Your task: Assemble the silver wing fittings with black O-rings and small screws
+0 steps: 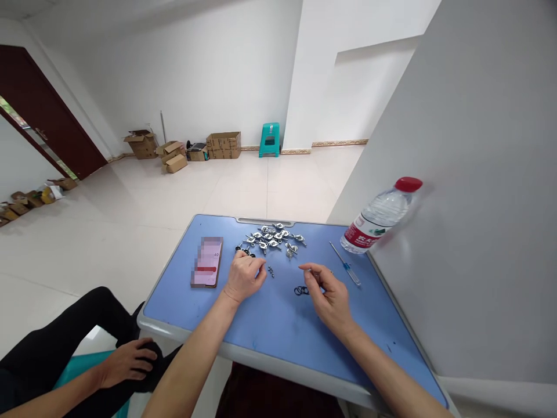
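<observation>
Blue covers the top of the small table [270, 325], and the person at it has both bare hands over the middle. The metal parts [270, 236] lie in a loose, shiny heap at the far side of the top, about halfway across, with one or two sitting a little apart at the near right of the heap.

The left hand [244, 277] is held narrow, its fingers curled and thumb drawn close to them, right by a few black discs [252, 255] at the heap's near left; I cannot tell whether anything is pinched there. Just to the right of those fingers lies a tiny cluster of screws [271, 271].

The right hand [329, 293] is half curled, thumb and forefinger near each other; whether something small sits between them I can't make out. Black rings [300, 291] lie just beside its thumb.

Further right, a screwdriver [351, 274] with a clear blue handle lies slantwise near a red-capped bottle [378, 220], which stands by the grey panel [478, 203]. A phone [209, 261] lies on the left part of the table.

At the near left, a seated neighbour's hand [128, 364] rests on a black-clad knee. Cardboard boxes [224, 145] and a teal stool [270, 139] stand along the far wall.
</observation>
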The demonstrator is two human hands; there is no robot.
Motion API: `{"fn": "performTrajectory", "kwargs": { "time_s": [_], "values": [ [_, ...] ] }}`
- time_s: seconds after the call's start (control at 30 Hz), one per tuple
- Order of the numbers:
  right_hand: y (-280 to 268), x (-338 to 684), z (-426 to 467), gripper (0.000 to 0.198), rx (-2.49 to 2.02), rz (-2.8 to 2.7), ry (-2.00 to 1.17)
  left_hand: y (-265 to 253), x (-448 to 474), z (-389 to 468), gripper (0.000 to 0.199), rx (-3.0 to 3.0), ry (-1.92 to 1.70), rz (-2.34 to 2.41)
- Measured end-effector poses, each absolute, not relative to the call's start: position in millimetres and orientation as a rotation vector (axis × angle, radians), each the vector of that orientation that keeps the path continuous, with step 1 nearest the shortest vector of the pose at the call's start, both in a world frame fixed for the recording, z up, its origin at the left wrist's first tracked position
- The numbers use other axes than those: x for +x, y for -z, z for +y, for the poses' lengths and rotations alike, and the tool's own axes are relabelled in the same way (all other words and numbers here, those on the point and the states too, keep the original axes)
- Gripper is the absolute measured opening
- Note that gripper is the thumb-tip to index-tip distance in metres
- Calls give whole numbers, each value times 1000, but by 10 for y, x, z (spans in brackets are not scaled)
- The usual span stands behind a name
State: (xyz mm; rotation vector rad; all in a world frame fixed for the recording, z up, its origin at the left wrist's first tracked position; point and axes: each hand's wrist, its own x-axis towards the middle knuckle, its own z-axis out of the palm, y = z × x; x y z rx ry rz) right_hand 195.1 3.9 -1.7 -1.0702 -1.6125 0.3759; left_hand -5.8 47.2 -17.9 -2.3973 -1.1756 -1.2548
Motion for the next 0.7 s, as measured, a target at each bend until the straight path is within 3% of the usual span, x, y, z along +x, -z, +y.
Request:
{"fn": "performTrajectory", "kwargs": {
  "time_s": [0.43,0.7],
  "values": [
    [-85,1989,11,15,-1110,-1522,-394,42,-181,468,19,-2261,1507,-1405],
    [-55,2016,11,15,-1102,-1437,-451,-13,-274,529,21,-2295,1424,-1459]
  ]
}}
